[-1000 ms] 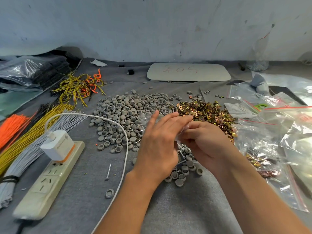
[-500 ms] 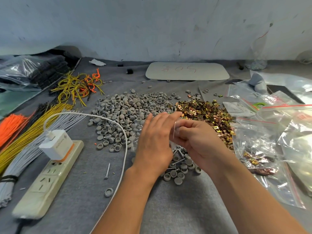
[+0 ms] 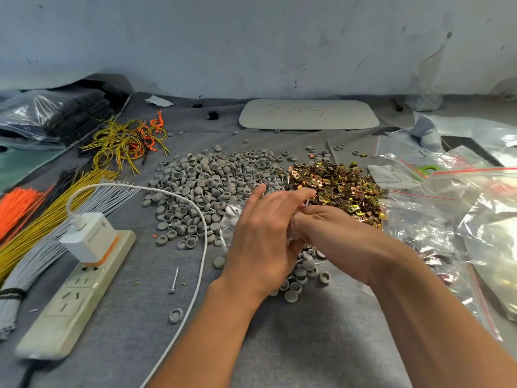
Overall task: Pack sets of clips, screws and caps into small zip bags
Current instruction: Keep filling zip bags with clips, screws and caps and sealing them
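Note:
My left hand (image 3: 261, 236) and my right hand (image 3: 333, 239) meet over the grey cloth and together hold a small clear zip bag (image 3: 293, 228), mostly hidden between them. The right hand's fingers curl round it; the left hand's fingers lie straighter against it. A wide heap of grey caps (image 3: 207, 183) lies behind the left hand. Gold metal clips (image 3: 335, 186) are piled behind the right hand. Some caps and screws (image 3: 305, 271) lie under my hands. One loose screw (image 3: 174, 280) rests on the cloth.
A power strip (image 3: 75, 295) with a white charger (image 3: 88, 236) and its cable (image 3: 195, 275) lies at left, beside bundles of orange, yellow and grey wires (image 3: 36, 217). Clear zip bags (image 3: 453, 219) are heaped at right. A white board (image 3: 307, 114) lies at the back.
Both hands stay together on the small bag; the left hand's fingers have shifted slightly along it. Nothing else on the table has moved.

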Motion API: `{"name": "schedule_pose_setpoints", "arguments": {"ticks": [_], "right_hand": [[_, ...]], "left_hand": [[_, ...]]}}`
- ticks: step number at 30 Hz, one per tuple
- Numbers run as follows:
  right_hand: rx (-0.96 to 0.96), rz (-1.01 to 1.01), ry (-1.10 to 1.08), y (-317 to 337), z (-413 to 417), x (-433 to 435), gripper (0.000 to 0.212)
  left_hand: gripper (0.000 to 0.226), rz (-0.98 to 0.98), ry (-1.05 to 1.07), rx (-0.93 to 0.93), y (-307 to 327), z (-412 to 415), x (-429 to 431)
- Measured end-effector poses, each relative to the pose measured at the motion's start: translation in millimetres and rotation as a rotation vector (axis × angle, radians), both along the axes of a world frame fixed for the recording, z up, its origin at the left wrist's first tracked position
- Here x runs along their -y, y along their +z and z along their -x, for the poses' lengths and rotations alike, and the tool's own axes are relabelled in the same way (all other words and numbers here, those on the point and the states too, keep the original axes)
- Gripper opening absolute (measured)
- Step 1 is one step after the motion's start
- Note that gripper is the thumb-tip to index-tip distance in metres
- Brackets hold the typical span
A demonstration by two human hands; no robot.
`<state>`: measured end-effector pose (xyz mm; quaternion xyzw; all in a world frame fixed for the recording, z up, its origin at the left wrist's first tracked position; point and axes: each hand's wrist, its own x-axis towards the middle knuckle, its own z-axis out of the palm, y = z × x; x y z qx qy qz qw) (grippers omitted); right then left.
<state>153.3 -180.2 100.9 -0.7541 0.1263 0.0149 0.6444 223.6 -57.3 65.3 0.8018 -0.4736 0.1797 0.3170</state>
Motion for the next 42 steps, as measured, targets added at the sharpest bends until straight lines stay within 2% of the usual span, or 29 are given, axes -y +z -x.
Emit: {"name": "schedule_pose_setpoints", "arguments": {"ticks": [4, 6, 13, 17, 19, 22, 23, 24, 27, 28, 30, 32, 35, 38, 42], "right_hand": [[0.023, 0.084, 0.011, 3, 0, 0, 0.028], [0.035, 0.131, 0.012, 1, 0, 1, 0.025], [-0.023, 0.061, 0.040, 1, 6, 1, 0.030], [0.005, 0.104, 0.054, 3, 2, 1, 0.019], [0.054, 0.122, -0.032, 5, -1, -6, 0.017], [0.147, 0.029, -0.385, 8, -4, -7, 0.029], [0.156, 0.061, -0.490, 8, -5, -3, 0.033], [0.132, 0.177, -0.547, 7, -5, 2, 0.034], [-0.057, 0.638, -0.541, 1, -2, 14, 0.033], [-0.118, 0.764, -0.527, -3, -1, 18, 0.044], [-0.205, 0.908, -0.455, -10, 1, 25, 0.068], [-0.277, 0.968, -0.354, -13, 1, 30, 0.073], [-0.295, 1.047, -0.286, -17, -2, 39, 0.054], [-0.233, 1.008, -0.314, -18, -3, 44, 0.027], [-0.175, 0.960, -0.368, -16, -3, 47, 0.023]], "left_hand": [[0.089, -0.047, 0.085, -0.005, 1, -1, 1], [0.079, -0.064, 0.120, -0.012, -1, -4, 0], [0.048, -0.070, 0.131, -0.026, -4, -5, -2], [0.035, -0.040, 0.137, 0.011, -2, -4, -1], [0.028, -0.024, 0.176, 0.032, -1, -6, -2], [0.019, 0.043, 0.284, 0.012, 1, -15, -8], [0.016, 0.083, 0.306, -0.010, 2, -19, -11], [0.018, 0.118, 0.317, -0.046, 3, -22, -15], [0.036, 0.164, 0.300, -0.250, 4, -31, -25], [0.040, 0.173, 0.290, -0.317, 4, -32, -27], [0.044, 0.177, 0.253, -0.394, 3, -33, -27], [0.046, 0.167, 0.198, -0.410, 4, -30, -26], [0.049, 0.130, 0.150, -0.375, 5, -25, -24], [0.053, 0.053, 0.157, -0.357, 4, -24, -22], [0.055, -0.004, 0.178, -0.300, 1, -22, -19]]}}
